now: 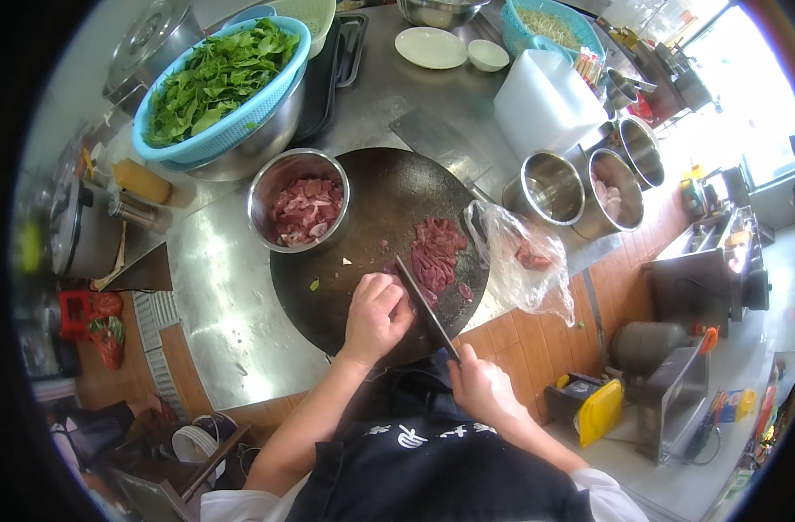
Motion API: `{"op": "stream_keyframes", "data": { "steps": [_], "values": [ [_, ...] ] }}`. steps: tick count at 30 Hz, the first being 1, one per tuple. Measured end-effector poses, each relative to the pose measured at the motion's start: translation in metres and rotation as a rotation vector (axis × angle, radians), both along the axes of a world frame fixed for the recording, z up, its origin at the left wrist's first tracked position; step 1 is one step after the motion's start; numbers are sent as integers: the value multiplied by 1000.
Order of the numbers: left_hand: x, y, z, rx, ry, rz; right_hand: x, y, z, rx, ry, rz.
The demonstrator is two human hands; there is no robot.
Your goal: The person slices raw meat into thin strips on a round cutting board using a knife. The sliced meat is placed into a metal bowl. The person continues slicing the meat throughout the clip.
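Note:
My right hand (485,386) grips the handle of a kitchen knife (426,307), its blade angled up and left over a round dark chopping board (378,196). My left hand (379,316), fingers curled, holds a piece of dark red meat (389,267) against the board, right beside the blade. Most of that piece is hidden under the fingers. To the blade's right lies a pile of sliced dark red meat (436,251). A steel pot (257,209) with cut pink meat (308,205) stands at the board's upper left edge.
A clear plastic bag (547,287) with meat inside lies right of the board. Behind the board rests a cleaver (436,140). Steel pots (544,186) and a white plastic container (544,104) stand right; a blue basket (267,114) of green leaves stands left. Another person (100,424) shows lower left.

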State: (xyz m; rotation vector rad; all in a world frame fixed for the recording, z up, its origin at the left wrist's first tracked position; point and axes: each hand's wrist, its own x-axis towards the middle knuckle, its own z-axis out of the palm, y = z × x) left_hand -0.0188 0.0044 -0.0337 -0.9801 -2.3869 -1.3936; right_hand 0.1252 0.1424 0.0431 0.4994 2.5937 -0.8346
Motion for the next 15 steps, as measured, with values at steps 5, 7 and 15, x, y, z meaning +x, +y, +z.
{"op": "stream_keyframes", "data": {
  "steps": [5, 7, 15],
  "values": [
    [-1, -1, 1, -29, 4, -2, -53, -8, -11, -12, 109, 5],
    [0, -2, -3, -11, -14, -14, -80, -7, -32, -36, 246, 37],
    [1, -4, 0, 11, -15, -17, -20, 26, -14, -85, 97, -58]
  ]
}}
